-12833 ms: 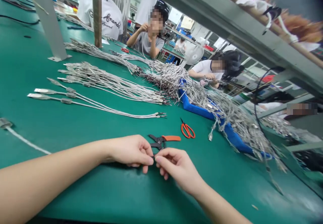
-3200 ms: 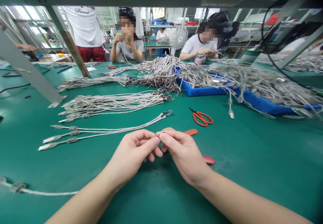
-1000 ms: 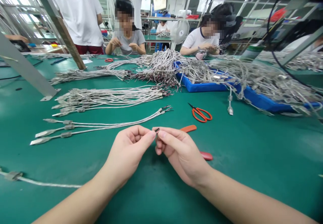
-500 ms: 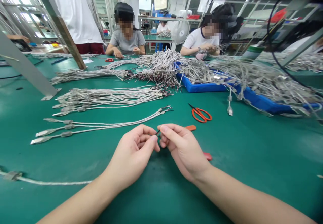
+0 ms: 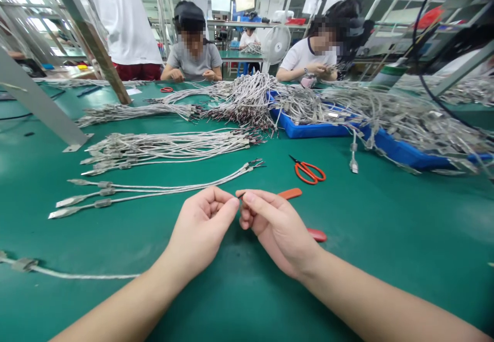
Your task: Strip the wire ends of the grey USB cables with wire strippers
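Observation:
My left hand and my right hand meet over the green table, thumb and finger of each closed in a pinch. Between the fingertips shows a short piece of thin black wire, gripped from both sides. A white cable with a grey block on it runs in from the left edge and disappears under my left forearm; whether it joins the black wire is hidden. Behind my right hand, an orange handle and a red handle stick out, the rest of that tool covered.
Orange-handled scissors lie beyond my right hand. A few USB cables and a larger cable bundle lie at left. Blue trays overflow with cables. Co-workers sit across the table; a metal post slants at left.
My left thumb and finger have closed in tighter at the black wire, and less of it shows. Both hands stay in nearly the same place.

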{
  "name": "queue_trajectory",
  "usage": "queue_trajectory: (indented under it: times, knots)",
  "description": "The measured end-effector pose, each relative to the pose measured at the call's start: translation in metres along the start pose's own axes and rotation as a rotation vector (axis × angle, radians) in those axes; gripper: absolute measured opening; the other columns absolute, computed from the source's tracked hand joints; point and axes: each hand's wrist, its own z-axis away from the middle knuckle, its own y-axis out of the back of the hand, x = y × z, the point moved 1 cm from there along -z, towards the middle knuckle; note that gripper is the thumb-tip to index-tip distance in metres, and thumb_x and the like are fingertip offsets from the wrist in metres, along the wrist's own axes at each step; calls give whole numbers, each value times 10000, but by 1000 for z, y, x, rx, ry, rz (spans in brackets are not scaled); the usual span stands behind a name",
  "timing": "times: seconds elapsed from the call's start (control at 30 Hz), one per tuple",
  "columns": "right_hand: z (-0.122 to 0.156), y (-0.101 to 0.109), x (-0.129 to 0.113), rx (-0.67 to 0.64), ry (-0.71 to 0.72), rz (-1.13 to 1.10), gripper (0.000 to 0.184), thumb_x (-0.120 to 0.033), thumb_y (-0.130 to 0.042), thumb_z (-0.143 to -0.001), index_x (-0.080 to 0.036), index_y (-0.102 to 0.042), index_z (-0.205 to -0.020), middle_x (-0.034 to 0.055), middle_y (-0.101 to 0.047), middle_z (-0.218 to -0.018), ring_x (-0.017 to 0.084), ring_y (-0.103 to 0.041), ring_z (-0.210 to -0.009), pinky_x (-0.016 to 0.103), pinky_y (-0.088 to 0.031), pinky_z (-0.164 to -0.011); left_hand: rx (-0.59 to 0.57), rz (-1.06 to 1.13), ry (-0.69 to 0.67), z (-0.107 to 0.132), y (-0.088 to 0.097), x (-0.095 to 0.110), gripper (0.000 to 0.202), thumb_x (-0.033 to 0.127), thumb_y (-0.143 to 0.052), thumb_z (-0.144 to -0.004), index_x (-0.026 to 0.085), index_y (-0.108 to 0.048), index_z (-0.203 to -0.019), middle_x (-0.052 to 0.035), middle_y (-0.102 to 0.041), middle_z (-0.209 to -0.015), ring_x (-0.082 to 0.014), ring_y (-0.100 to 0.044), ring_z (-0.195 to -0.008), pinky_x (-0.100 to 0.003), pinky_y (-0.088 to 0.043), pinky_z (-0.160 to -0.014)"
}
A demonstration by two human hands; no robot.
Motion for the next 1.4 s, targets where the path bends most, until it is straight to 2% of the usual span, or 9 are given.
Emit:
queue_trajectory:
  times: [0.13, 0.2, 0.57, 0.73, 0.93, 1.0, 1.13, 1.27, 1.4]
  knots:
    - [3, -1, 0, -25, -9, -23, 150, -248, -724, -789, -181, -757, -920, -7, -605, -633, 106, -520, -599, 251, -396, -599, -8, 124, 46, 0, 0, 1, 173, 213, -622, -841, 155, -600, -680, 92, -439, -444, -22, -301, -378, -128, -270, -386]
    - [3, -1, 0, -26, -13, -21, 150, -241, -729, -785, -184, -760, -921, -7, -610, -633, 105, -524, -595, 252, -396, -597, -19, 170, 73, 0, -1, 1, 184, 201, -618, -843, 154, -595, -666, 95, -411, -436, -20, -260, -376, -129, -220, -367]
    - [5, -4, 0, 23, -15, -2, 156, -253, -756, -752, -183, -749, -892, -8, -615, -634, 106, -527, -602, 246, -416, -595, -27, 217, 123, 3, -2, -2, 157, 226, -616, -852, 161, -592, -710, 99, -374, -424, -22, -204, -386, -127, -150, -364]
    - [4, -4, 0, 60, -2, -12, 141, -268, -780, -724, -180, -715, -813, -13, -621, -636, 108, -534, -599, 241, -428, -579, -22, 196, 156, 3, -3, -6, 186, 317, -636, -845, 173, -567, -751, 110, -337, -423, -25, -182, -388, -135, -137, -371]
    - [0, -1, -1, 76, 58, 97, 136, -277, -761, -733, -169, -689, -770, -18, -610, -639, 108, -518, -585, 254, -420, -586, -93, 211, 202, 2, -2, -12, 254, 414, -649, -829, 197, -523, -788, 124, -303, -436, -31, -157, -386, -153, -118, -375]
    - [-1, 0, -2, 75, 86, 136, 126, -274, -743, -750, -172, -671, -755, -24, -604, -641, 108, -516, -584, 259, -418, -594, -141, 199, 195, 1, -2, -12, 243, 414, -625, -847, 194, -535, -801, 110, -352, -450, -33, -212, -380, -154, -169, -381]
    - [-4, 2, -5, 57, 101, 143, 135, -295, -716, -780, -177, -651, -770, -22, -615, -647, 107, -516, -578, 262, -414, -600, -279, 199, 192, -1, 1, -12, 271, 400, -534, -896, 160, -582, -780, 18, -559, -581, -59, -385, -428, -188, -313, -433]
    - [-9, 0, -8, 0, 105, 108, 200, -335, -749, -751, -161, -656, -781, -13, -610, -608, 114, -517, -575, 254, -404, -585, -396, 254, 243, -6, 9, -8, 255, 385, -544, -875, 142, -614, -839, 2, -564, -621, -48, -296, -419, -190, -194, -409]
    - [-10, -6, -21, 7, 150, 86, 233, -357, -750, -737, -150, -668, -803, -16, -592, -631, 102, -505, -549, 249, -408, -558, -363, 173, 134, -9, 14, 14, 271, 389, -627, -832, 118, -631, -821, -5, -564, -669, -46, -330, -475, -186, -222, -454]
